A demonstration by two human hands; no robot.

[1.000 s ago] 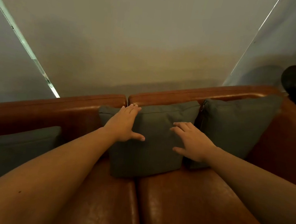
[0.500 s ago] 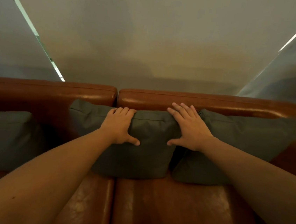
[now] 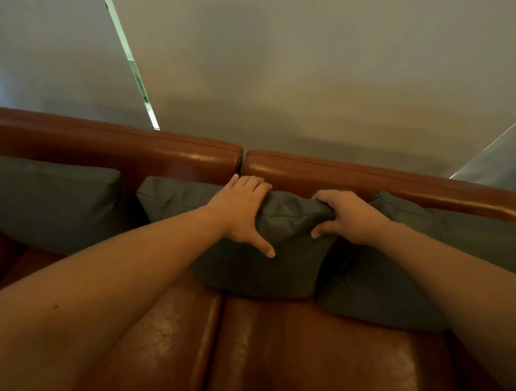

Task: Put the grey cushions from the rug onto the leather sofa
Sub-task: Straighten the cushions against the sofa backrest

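Sofa: glossy, creased brown leather; three cushions, e.g. middle cushion: matt grey woven cloth.

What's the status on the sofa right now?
Left hand and right hand both gripping top edge of middle grey fabric cushion. Cushion upright on brown leather sofa, between two more grey cushions. Nothing in the way.

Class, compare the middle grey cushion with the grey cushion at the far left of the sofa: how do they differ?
The middle cushion is gripped along its top edge by the left hand and right hand; the left cushion is untouched. The middle cushion's top is bunched and creased; the left cushion's is smooth. Both are grey and lean against the leather sofa back.
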